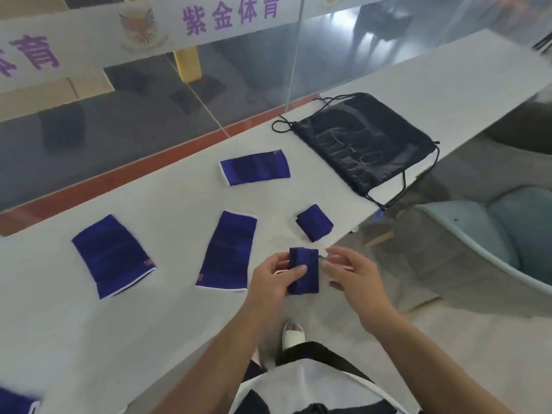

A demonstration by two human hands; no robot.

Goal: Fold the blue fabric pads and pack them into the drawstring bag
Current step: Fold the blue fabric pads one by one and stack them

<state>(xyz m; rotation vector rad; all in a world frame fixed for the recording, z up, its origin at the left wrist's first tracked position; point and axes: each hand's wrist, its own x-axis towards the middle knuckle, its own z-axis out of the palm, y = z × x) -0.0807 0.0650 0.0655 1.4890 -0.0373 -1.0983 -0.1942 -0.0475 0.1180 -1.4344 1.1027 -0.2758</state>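
Your left hand (274, 277) pinches a folded pad (304, 273), right hand (351, 271) slack; another pad (314, 222) folded near the tabletop's (179, 201) right edge, three flat pads (227, 252) unfolded, bag (364, 144) unpacked.

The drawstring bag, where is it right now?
In the head view, the black drawstring bag lies flat on the white table, upper right near its edge, beyond the folded pad resting there.
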